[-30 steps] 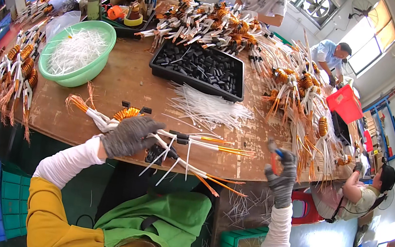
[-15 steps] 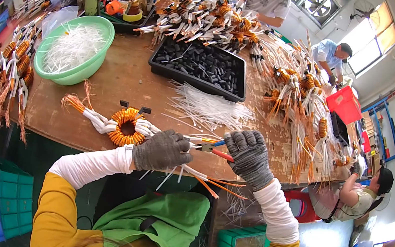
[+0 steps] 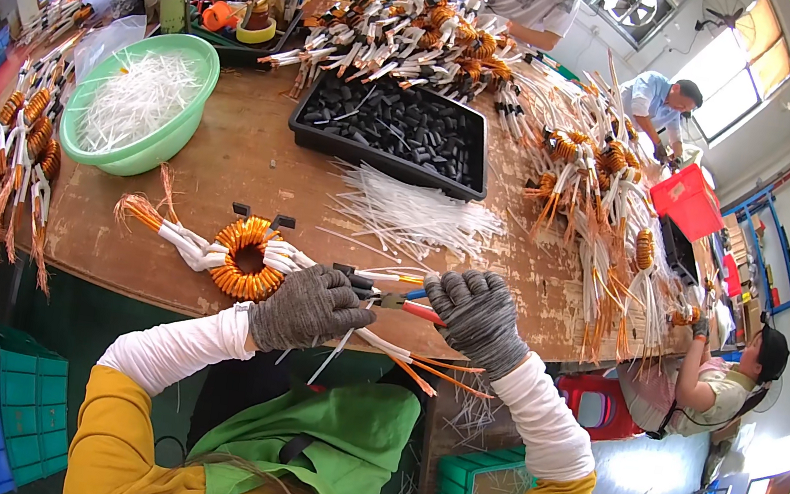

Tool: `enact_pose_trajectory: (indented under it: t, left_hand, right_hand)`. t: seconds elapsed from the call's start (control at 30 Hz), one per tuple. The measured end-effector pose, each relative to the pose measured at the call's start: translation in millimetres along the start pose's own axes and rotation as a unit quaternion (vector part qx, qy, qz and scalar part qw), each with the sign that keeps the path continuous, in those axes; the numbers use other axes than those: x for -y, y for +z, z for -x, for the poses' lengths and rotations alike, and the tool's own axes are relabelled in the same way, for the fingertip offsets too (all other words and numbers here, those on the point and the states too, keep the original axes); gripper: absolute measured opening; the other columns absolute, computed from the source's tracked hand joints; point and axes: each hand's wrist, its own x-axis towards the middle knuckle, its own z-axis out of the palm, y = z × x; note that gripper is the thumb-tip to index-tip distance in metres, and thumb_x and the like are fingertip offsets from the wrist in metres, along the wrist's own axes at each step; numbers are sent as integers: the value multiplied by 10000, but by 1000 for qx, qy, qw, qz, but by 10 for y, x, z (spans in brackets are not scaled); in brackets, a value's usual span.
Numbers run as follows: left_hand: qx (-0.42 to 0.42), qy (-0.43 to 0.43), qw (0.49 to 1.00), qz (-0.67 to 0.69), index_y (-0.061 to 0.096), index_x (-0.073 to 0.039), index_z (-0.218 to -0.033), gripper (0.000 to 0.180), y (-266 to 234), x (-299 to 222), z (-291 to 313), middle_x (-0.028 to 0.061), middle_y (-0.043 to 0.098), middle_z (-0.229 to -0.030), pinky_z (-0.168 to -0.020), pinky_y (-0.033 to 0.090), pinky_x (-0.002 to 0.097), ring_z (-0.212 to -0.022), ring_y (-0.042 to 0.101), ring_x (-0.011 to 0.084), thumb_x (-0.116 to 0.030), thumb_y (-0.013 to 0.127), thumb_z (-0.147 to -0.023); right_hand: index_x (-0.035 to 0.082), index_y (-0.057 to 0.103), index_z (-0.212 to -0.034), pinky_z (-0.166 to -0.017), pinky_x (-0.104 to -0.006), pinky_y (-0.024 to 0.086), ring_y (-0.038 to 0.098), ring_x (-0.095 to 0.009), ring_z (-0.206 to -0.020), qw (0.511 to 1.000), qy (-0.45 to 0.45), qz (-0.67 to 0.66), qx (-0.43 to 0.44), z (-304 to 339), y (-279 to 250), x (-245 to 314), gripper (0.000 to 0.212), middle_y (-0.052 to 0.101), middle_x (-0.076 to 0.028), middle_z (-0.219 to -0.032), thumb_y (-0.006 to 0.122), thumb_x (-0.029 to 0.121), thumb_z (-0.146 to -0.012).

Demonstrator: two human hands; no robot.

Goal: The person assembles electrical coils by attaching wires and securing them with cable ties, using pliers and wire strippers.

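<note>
My left hand (image 3: 310, 309), in a grey glove, is closed around the white-sleeved leads of a copper toroidal coil (image 3: 247, 259) at the table's near edge. Bare copper lead ends (image 3: 429, 365) stick out below and to the right of that fist. In my gloved right hand (image 3: 478, 319) are cutting pliers (image 3: 396, 300) with red and blue handles, the fingers wrapped around them. Their jaws point left, at the leads beside my left hand. A black sleeve piece (image 3: 351, 275) shows there too. Whether the jaws touch a wire is too small to tell.
Behind the coil stand a black tray of black sleeves (image 3: 390, 135), a pile of white tubes (image 3: 415, 214) and a green basin (image 3: 194, 108). Finished-looking coils heap up at the back (image 3: 425, 34), left and right. Three other people work around the table.
The pliers and my right hand have moved slightly left, nearer to my left hand. The black sleeve piece shows more plainly beside the leads. My left hand keeps its hold.
</note>
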Motion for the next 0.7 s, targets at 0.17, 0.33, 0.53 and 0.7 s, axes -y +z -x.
enact_pose_trajectory:
  t: [0.17,0.33,0.53,0.7]
  left_hand:
    - [-5,-29,998,53,620,-135,-910,238,-38,-7,-6,9,551,-747,-597,478,310,-735,570,200,-93,638,-677]
    - [-79,-158,948,265,615,-83,-943,147,-173,-8,57,32,591,-797,-599,488,268,-719,595,168,-66,583,-801]
    - [-166,-380,720,556,603,-9,-998,168,-215,-72,174,29,622,-828,-640,465,183,-731,574,71,-121,548,-886]
    - [-177,-398,714,548,602,-3,-1009,190,-165,-79,244,36,628,-847,-625,460,180,-716,572,62,-137,559,-881]
  right_hand:
    - [90,586,-1008,-632,-356,434,537,-206,-780,998,31,-36,35,41,16,48,337,547,-29,-853,570,225,-700]
    - [89,584,-1004,-616,-361,447,547,-215,-788,987,80,-101,98,10,-68,13,396,550,-48,-861,623,236,-638]
    - [73,553,-1119,-890,-401,371,486,-250,-991,997,66,-31,39,-248,-221,92,582,537,-87,-1046,684,268,-586]
    - [57,541,-1122,-897,-397,361,497,-242,-980,996,59,-35,63,-400,-186,196,473,539,-93,-1045,601,230,-686]
